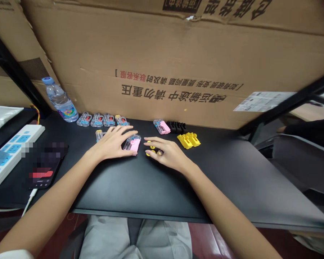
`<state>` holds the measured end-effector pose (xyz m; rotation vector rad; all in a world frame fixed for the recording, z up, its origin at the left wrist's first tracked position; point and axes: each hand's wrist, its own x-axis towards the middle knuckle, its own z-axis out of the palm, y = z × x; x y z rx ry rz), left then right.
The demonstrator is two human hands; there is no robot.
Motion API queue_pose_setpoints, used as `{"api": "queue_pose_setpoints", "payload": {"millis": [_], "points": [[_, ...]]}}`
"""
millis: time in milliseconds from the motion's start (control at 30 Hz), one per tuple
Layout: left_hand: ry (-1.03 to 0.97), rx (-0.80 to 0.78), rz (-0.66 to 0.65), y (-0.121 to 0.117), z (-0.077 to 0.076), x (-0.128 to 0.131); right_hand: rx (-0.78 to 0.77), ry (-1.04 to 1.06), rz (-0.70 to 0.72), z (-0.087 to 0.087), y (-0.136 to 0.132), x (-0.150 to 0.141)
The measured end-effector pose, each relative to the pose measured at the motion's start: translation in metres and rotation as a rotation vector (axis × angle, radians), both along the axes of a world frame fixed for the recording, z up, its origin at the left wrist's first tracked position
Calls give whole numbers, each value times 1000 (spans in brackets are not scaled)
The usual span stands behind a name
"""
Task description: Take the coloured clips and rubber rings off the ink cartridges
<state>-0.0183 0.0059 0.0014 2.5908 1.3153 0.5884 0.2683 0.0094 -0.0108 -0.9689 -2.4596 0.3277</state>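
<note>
My left hand [113, 143] lies flat on the black table [156, 183] with fingers stretched out, its fingertips touching a small clear-and-pink plastic piece [133, 144]. A clear piece with a yellow end [99, 135] peeks out behind that hand. My right hand [166, 153] rests beside it, fingers loosely curved over small yellow round parts [150, 147]. Behind the hands stand a row of clear pieces with blue and red insides [102, 119], another pink-and-clear piece [162, 126], a black ribbed part [176, 126] and a cluster of yellow parts [189, 140].
A water bottle [61, 100] stands at the back left. A white power strip [8, 153] and a charging phone [45, 165] lie at the left. A large cardboard box [178, 61] walls off the back. Black frame bars [286, 106] cross at the right.
</note>
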Motion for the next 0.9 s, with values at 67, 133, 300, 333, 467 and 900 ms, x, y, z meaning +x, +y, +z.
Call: {"api": "queue_pose_setpoints", "payload": {"millis": [67,133,300,333,467,900], "points": [[-3,-47,-25,0,-2,-1,-52,-23,40,-4,6,7],[-9,-71,-30,1,-3,0,-98,-35,70,-8,10,11],[-8,-105,-28,1,1,-1,-165,-5,59,-13,17,17],[-9,-109,-26,1,1,-1,-169,1,48,-13,18,20],[4,-128,-22,0,4,-4,-180,24,16,-8,23,29],[-181,-89,-27,-11,6,19,90,85,128,-1,-9,-5]]}}
